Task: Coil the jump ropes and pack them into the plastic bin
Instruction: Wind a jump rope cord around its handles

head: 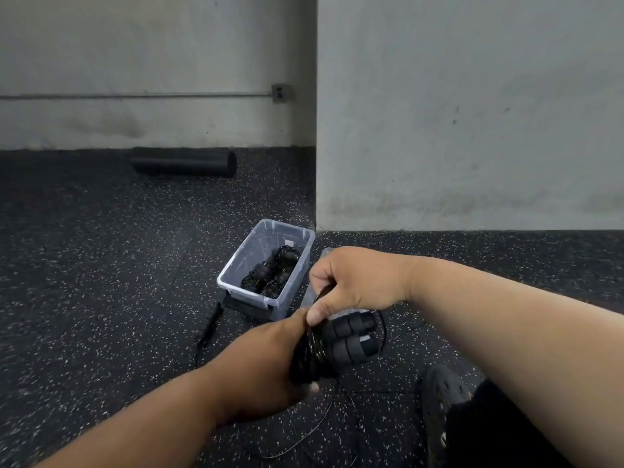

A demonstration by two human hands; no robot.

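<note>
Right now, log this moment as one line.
left hand grips rope coil | right hand pinches coil top | plastic bin holds coiled ropes

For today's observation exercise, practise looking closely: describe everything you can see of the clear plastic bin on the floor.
The plastic bin is a small rectangular tub of clear, slightly bluish plastic with a thicker rolled rim and no lid on it. It sits upright on the dark speckled floor, angled, its far corner near the base of the grey wall. Inside lie several coiled black jump ropes, bunched toward its right side. Something flat and dark lies against its near end. Neither hand touches it.
</note>
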